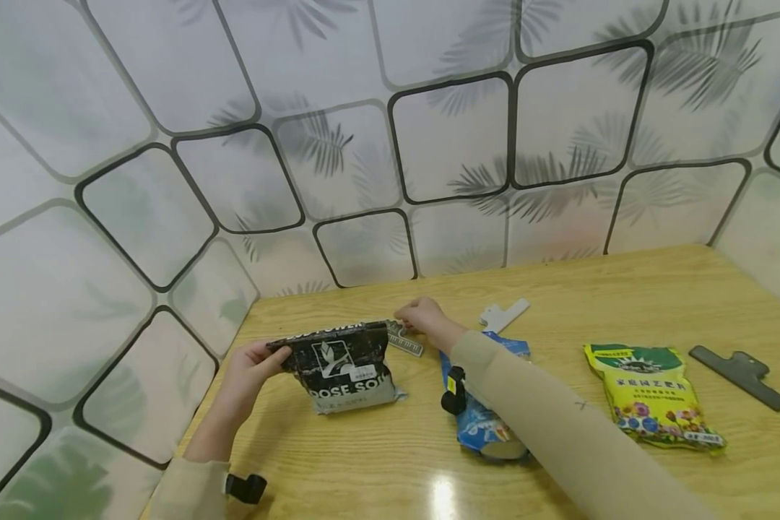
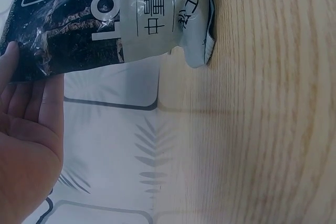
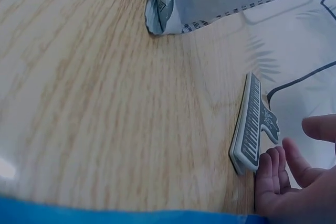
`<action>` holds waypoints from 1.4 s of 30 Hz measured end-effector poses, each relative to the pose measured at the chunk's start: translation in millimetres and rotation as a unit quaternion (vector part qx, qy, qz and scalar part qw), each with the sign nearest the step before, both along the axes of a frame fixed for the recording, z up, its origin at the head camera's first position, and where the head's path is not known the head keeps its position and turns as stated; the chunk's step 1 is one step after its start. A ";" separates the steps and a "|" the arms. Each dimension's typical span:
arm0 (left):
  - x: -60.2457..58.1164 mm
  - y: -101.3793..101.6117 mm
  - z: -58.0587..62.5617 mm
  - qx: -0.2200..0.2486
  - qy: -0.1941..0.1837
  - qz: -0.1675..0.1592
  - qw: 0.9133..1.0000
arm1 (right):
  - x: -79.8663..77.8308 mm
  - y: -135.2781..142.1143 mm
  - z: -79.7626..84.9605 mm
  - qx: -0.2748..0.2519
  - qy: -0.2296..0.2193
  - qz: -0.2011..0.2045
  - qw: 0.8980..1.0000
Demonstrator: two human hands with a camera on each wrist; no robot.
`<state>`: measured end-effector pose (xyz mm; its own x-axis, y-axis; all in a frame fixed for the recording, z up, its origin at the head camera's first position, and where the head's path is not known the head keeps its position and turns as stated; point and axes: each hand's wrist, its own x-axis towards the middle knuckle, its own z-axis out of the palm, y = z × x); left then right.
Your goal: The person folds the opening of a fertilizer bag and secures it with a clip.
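Soil bag (image 1: 344, 372), black above and pale below, near the left edge of the table (image 1: 364, 469), more toward its far left corner. Printed front turned to the near edge, letters upright, folded top upward. Long axis going from left to right, roughly along the far edge of the table, with the right end of the top looking slightly higher in the head view. Contact of its bottom with the table: cannot tell.

Left hand (image 1: 250, 372) pinching the top left corner of the soil bag, thumb on the printed front, fingers behind. Right hand (image 1: 425, 318) beyond the right end of the bag, thumb spread away from softly bent fingers. Just beside these fingertips, the piano-key clip (image 1: 405, 344), on the table between soil bag and blue bag (image 1: 476, 415). Its bar slanting from far left to near right, handle directed to the far edge. Touch of fingers on it: cannot tell.

Blue bag lying at about the middle, partly covered by the right sleeve (image 1: 559, 412). White clip (image 1: 508, 315) behind it, closer to the far edge. Yellow bag (image 1: 656, 397) toward the right edge, with dark grey clip (image 1: 737, 377) between it and that edge.
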<state>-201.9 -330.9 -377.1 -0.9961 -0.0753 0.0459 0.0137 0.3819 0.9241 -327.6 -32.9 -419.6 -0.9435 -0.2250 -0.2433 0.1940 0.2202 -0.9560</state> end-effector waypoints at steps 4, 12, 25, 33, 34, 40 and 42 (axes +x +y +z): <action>0.5 -0.4 -0.2 0.002 0.000 -0.002 1.000 | -1.3 0.2 -2.6 0.015 0.013 0.010 1.000; 0.2 0.8 0.6 -0.001 -0.006 0.004 1.000 | 0.1 1.9 -0.3 0.041 0.019 0.016 0.999; 1.1 0.9 0.7 0.013 0.004 -0.010 1.000 | -4.4 1.7 -3.2 0.127 0.061 0.041 0.989; 0.4 0.6 1.6 0.014 0.010 -0.010 1.000 | 2.8 2.0 0.2 0.151 0.079 0.035 0.985; 0.6 0.7 1.8 0.013 0.010 -0.009 1.000 | 3.6 1.9 0.5 0.154 0.083 0.034 0.984; 1.8 2.0 2.2 0.007 0.003 -0.002 1.000 | 3.8 0.8 -1.1 0.165 0.091 0.032 0.982; 2.3 2.6 2.3 0.006 0.001 -0.001 1.000 | 2.8 0.6 -2.5 0.164 0.090 0.030 0.982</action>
<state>-199.6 -328.4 -374.8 -0.9961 -0.0743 0.0478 0.0169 0.3709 0.9285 -324.8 -32.3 -422.1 -0.9650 -0.2195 -0.1435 0.0060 0.5284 -0.8490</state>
